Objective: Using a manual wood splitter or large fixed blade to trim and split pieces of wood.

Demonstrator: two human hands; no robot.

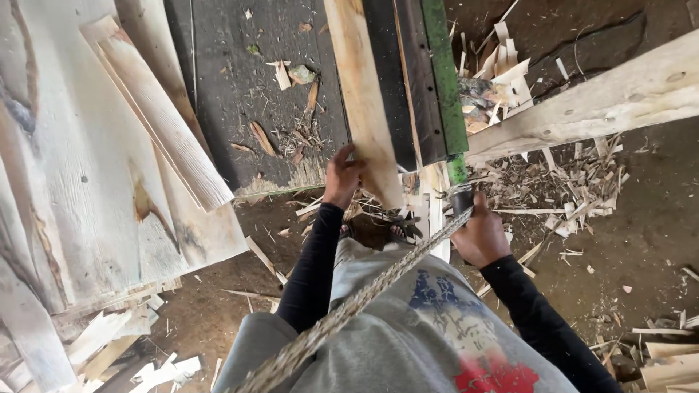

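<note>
A pale wooden strip (364,94) lies on a dark machine bed (247,94), running away from me. My left hand (341,175) grips the near end of that strip at its left edge. My right hand (477,234) is closed around the dark handle (460,196) at the near end of a green lever bar (444,80) that lies alongside the strip. Both arms wear black sleeves. A braided rope (378,280) runs from the handle down across my grey shirt.
Wide pale boards (80,160) are stacked at the left. A thick pale beam (582,105) slants across the upper right. Wood offcuts and chips (561,196) litter the dirt floor around my feet and at the lower corners.
</note>
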